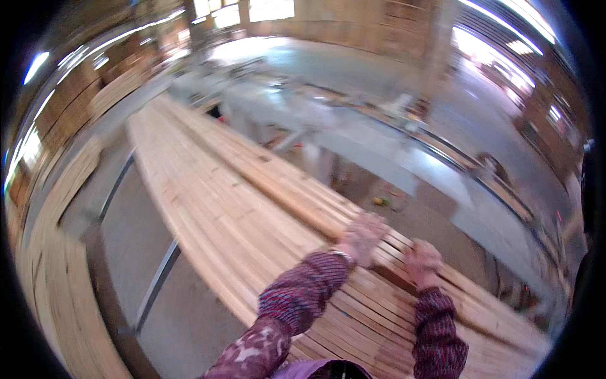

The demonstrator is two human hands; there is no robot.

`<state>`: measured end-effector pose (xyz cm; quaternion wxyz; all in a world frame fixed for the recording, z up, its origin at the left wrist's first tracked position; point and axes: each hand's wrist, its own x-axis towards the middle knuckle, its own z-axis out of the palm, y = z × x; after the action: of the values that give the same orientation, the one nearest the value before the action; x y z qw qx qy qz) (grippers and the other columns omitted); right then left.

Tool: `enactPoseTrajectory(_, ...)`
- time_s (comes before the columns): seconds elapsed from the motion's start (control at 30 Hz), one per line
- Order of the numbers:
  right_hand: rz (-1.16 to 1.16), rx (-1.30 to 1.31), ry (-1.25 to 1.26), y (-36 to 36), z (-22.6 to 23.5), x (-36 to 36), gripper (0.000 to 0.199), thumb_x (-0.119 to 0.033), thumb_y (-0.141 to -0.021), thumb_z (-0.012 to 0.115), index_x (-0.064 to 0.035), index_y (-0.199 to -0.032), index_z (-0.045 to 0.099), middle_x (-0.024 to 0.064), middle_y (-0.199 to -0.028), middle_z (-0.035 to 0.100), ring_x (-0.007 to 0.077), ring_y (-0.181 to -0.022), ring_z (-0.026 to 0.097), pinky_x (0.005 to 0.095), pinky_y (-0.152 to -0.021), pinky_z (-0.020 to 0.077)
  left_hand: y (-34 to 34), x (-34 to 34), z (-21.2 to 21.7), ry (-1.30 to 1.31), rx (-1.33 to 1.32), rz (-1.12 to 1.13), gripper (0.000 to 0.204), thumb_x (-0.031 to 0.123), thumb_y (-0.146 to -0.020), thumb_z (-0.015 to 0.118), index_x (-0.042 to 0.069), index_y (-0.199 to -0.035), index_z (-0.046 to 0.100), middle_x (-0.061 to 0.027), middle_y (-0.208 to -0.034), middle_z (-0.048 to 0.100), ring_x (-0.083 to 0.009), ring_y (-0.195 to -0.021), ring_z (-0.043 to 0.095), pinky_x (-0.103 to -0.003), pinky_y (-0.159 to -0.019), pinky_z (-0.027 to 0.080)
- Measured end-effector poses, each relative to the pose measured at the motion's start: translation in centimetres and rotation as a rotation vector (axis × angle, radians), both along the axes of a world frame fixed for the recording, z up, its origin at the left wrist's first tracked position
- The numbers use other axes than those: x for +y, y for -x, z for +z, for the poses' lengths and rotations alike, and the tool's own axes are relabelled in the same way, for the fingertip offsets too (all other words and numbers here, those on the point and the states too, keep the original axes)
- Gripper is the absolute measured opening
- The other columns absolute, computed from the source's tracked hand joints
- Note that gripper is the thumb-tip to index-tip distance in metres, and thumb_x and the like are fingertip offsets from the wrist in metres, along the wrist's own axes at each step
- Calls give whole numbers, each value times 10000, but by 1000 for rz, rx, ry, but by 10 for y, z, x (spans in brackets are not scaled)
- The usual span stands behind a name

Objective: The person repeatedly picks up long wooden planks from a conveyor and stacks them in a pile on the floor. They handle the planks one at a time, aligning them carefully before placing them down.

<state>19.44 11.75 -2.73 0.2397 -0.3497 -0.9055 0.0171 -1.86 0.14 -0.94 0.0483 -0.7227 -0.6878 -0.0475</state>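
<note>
A long stack of pale wooden strips (pixel 208 221) runs from the far left to the near right under my arms. A raised row of strips (pixel 271 189) lies along its far right side. My left hand (pixel 364 239), with a band at the wrist, is closed over this raised row. Just to its right, my right hand (pixel 423 262) is curled over the same row, a short gap between the two hands. Fingertips of both hands are partly hidden behind the wood, and motion smears them slightly.
A long grey machine table (pixel 379 139) with a rail stands beyond the stack. Metal support bars (pixel 158 284) show at the stack's left. More long boards (pixel 63 290) lie further left. A small yellow object (pixel 380 201) sits below the machine table.
</note>
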Motion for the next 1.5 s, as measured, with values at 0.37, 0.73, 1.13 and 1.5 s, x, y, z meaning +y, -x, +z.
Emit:
enactPoseTrajectory(0.37, -83, -261, 226, 14, 11, 9, 776, -745, -796, 620, -24, -1069, 709, 146, -1017, 705, 309, -992, 661, 429, -865, 501, 9, 33, 6, 186, 219, -47, 1231, 553, -558, 871, 106, -1550, 296, -220, -1522, 388, -442, -1421, 344, -560, -1224, 190)
enactPoseTrajectory(0.73, 97, -516, -100, -22, 14, -23, 840, -422, -812, 589, 99, -1451, 429, 255, -1046, 592, 299, -867, 568, 504, -772, 407, 9, 33, -1, 118, 3, -110, 1156, 447, -473, 912, 89, -1465, 439, -147, -1222, 533, -362, -1215, 490, -481, -1130, 334)
enactPoseTrajectory(1.13, -80, -362, -294, -2, -34, -22, 730, -342, -766, 652, 32, -1380, 528, 190, -916, 619, 287, -800, 588, 456, -702, 399, 13, 32, -1, 85, 87, -146, 1095, 381, -415, 913, 50, -1357, 465, -171, -1182, 562, -379, -1110, 536, -475, -1013, 423)
enactPoseTrajectory(1.5, 6, -374, -148, -90, 17, -37, 759, -380, -755, 680, 49, -1366, 541, 184, -964, 632, 276, -831, 612, 432, -739, 431, -62, 21, 14, 58, -27, -243, 818, 137, -564, 693, 53, -1348, 475, -195, -1101, 571, -411, -1050, 539, -502, -959, 419)
